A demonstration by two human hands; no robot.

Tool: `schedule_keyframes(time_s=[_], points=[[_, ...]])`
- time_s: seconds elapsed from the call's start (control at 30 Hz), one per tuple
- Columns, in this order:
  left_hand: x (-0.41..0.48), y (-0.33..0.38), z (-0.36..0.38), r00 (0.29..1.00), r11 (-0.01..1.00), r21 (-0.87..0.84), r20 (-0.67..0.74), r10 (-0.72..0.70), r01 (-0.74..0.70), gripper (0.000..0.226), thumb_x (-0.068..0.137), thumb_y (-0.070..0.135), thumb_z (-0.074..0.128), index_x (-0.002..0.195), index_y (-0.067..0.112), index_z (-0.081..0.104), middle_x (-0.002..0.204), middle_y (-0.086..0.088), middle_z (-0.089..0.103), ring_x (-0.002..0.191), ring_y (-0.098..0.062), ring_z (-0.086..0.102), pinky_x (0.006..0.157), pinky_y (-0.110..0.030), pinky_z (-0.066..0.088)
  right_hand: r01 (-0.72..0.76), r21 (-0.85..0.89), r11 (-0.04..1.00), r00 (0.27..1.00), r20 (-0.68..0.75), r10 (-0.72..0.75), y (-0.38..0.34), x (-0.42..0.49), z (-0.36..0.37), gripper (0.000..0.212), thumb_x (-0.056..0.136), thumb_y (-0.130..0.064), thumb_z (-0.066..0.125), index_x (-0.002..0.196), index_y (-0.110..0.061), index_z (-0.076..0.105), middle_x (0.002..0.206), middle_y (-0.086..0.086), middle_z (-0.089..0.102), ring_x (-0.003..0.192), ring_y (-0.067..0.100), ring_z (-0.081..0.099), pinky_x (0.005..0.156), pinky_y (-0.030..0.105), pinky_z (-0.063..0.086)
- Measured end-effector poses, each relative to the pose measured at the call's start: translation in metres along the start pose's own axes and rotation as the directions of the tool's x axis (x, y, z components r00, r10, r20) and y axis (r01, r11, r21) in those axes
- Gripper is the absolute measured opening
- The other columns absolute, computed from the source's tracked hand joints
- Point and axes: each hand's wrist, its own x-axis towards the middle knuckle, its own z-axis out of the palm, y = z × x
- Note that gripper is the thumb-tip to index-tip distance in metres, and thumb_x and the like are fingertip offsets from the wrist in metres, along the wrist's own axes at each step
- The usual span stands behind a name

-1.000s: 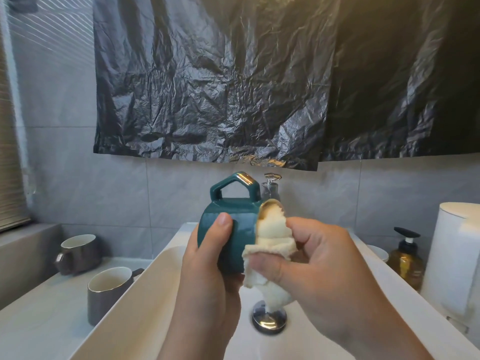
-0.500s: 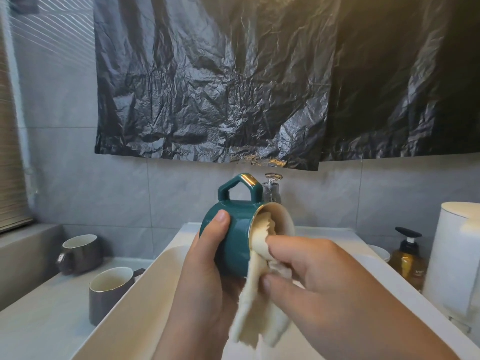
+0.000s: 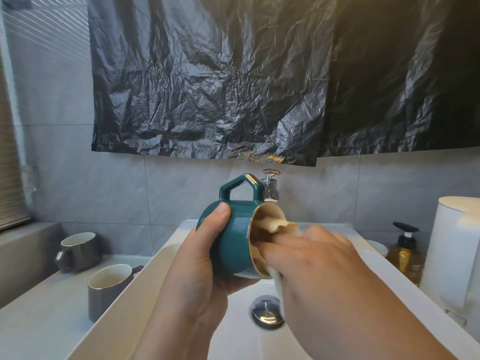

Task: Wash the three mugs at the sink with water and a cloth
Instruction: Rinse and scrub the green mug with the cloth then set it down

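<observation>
Left grip (image 3: 197, 258) curls round the teal mug (image 3: 233, 242); right grip (image 3: 319, 271) presses the cloth (image 3: 272, 224) inside, pinch unclear.
Hard scrubbing could twist the mug loose onto the sink (image 3: 114, 333).

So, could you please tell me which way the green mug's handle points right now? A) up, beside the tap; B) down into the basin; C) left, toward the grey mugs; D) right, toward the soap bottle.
A: the left hand holds the green mug on its side, and its handle sticks up beside the tap.
</observation>
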Motion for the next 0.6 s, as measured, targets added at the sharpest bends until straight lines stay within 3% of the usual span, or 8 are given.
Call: schedule_keyframes(time_s=[0.1, 0.17, 0.23, 0.3, 0.37, 0.47, 0.53, 0.6], points=[[0.000, -0.001, 0.001, 1.000, 1.000, -0.015, -0.024, -0.008, 0.008, 0.026, 0.064, 0.040, 0.064, 0.066, 0.020, 0.081, 0.074, -0.008, 0.076, 0.058, -0.021, 0.072, 0.049, -0.035, 0.058, -0.063, 0.195, 0.979, 0.994, 0.096, 0.044, 0.001, -0.003, -0.003, 0.010, 0.096, -0.021, 0.042, 0.086, -0.024, 0.043, 0.085, -0.009, 0.054, 0.083, 0.016, 0.048, 0.064, 0.022, 0.038], [0.002, -0.005, 0.001, 0.999, 0.997, -0.070, -0.023, -0.038, 0.036, 0.031, 0.059, 0.041, 0.069, 0.073, 0.016, 0.082, 0.079, -0.011, 0.076, 0.063, -0.024, 0.072, 0.056, -0.036, 0.059, -0.171, 0.389, 0.905, 0.984, 0.121, 0.134, 0.010, -0.003, 0.001, 0.012, 0.095, -0.019, 0.044, 0.085, -0.014, 0.047, 0.072, -0.004, 0.055, 0.067, 0.011, 0.051, 0.058, 0.023, 0.041], [0.002, -0.009, 0.003, 0.996, 0.986, -0.143, -0.007, -0.089, 0.087, 0.040, 0.061, 0.042, 0.071, 0.082, 0.009, 0.081, 0.083, -0.017, 0.075, 0.068, -0.029, 0.071, 0.070, -0.040, 0.056, -0.252, 0.629, 0.735, 0.966, 0.209, 0.153, 0.014, -0.001, 0.000, 0.015, 0.093, -0.027, 0.054, 0.088, -0.012, 0.056, 0.068, 0.003, 0.056, 0.059, 0.013, 0.052, 0.058, 0.025, 0.042], [0.003, -0.009, 0.004, 0.996, 0.979, -0.182, -0.011, -0.092, 0.089, 0.039, 0.068, 0.042, 0.067, 0.079, 0.007, 0.080, 0.077, -0.018, 0.074, 0.064, -0.030, 0.071, 0.067, -0.040, 0.059, -0.273, 0.752, 0.600, 0.960, 0.253, 0.120, 0.019, 0.000, 0.001, 0.022, 0.087, -0.036, 0.059, 0.093, -0.016, 0.067, 0.081, 0.011, 0.068, 0.068, 0.019, 0.060, 0.067, 0.037, 0.048], [0.004, -0.008, 0.002, 0.996, 0.985, -0.164, -0.058, -0.062, 0.052, 0.040, 0.064, 0.043, 0.070, 0.081, 0.008, 0.080, 0.080, -0.017, 0.074, 0.068, -0.031, 0.072, 0.074, -0.042, 0.058, -0.297, 0.699, 0.651, 0.952, 0.268, 0.146, 0.017, -0.002, -0.001, 0.020, 0.090, -0.040, 0.058, 0.093, -0.022, 0.067, 0.084, 0.006, 0.068, 0.071, 0.020, 0.061, 0.070, 0.037, 0.052], [0.006, -0.009, -0.001, 0.992, 0.996, -0.089, -0.125, 0.020, -0.031, 0.043, 0.059, 0.043, 0.073, 0.087, 0.012, 0.081, 0.091, -0.015, 0.077, 0.080, -0.031, 0.072, 0.078, -0.042, 0.057, -0.296, 0.325, 0.898, 0.950, 0.202, 0.239, 0.011, -0.008, -0.006, 0.027, 0.097, -0.045, 0.047, 0.077, -0.027, 0.052, 0.070, -0.005, 0.053, 0.064, 0.009, 0.052, 0.056, 0.023, 0.040], [0.005, -0.011, 0.003, 0.989, 0.997, -0.060, -0.139, 0.047, -0.055, 0.040, 0.063, 0.042, 0.069, 0.087, 0.013, 0.082, 0.092, -0.014, 0.078, 0.080, -0.029, 0.073, 0.073, -0.039, 0.058, -0.287, 0.175, 0.942, 0.956, 0.115, 0.270, 0.001, -0.008, -0.012, 0.035, 0.099, -0.047, 0.040, 0.070, -0.028, 0.042, 0.070, -0.006, 0.047, 0.066, 0.008, 0.046, 0.054, 0.022, 0.032], [0.003, -0.011, 0.006, 0.988, 0.995, -0.063, -0.137, 0.067, -0.076, 0.043, 0.065, 0.042, 0.068, 0.092, 0.011, 0.081, 0.097, -0.015, 0.078, 0.083, -0.028, 0.074, 0.073, -0.038, 0.059, -0.287, 0.206, 0.936, 0.958, 0.050, 0.282, 0.000, -0.005, -0.011, 0.035, 0.100, -0.046, 0.038, 0.070, -0.028, 0.044, 0.070, -0.005, 0.048, 0.066, 0.007, 0.046, 0.055, 0.022, 0.032]])
